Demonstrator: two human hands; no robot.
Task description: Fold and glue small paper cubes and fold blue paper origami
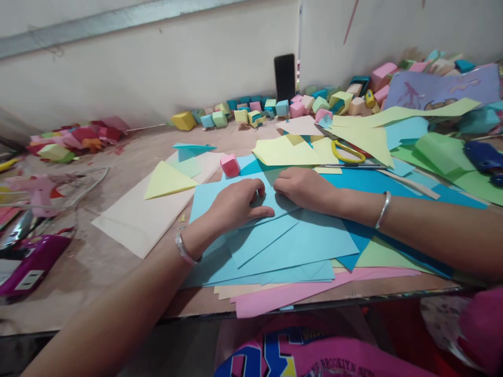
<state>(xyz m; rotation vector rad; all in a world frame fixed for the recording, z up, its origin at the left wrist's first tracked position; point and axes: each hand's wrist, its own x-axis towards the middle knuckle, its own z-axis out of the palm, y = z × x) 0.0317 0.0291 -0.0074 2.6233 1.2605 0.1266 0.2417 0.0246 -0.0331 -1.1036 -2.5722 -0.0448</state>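
Observation:
My left hand (240,201) rests over light blue paper (208,201), its fingers curved and its thumb held apart, with nothing visible between them. Close by, my right hand (301,187) has its fingers curled together against the light blue paper; its fingertips are partly hidden. Loose light blue sheets (302,241) overlap below both hands. Just beyond my left hand stands a small pink paper cube (230,165). A folded pale yellow paper (286,151) lies past my right hand, near yellow-handled scissors (348,152).
Small paper cubes (220,119) line the wall, where a phone (284,77) stands upright. Left are a pink glue gun (37,191) with its cord and a purple device (35,262). Green paper (444,157) and a dark blue object (485,158) lie right. Pink paper (283,298) borders the table edge.

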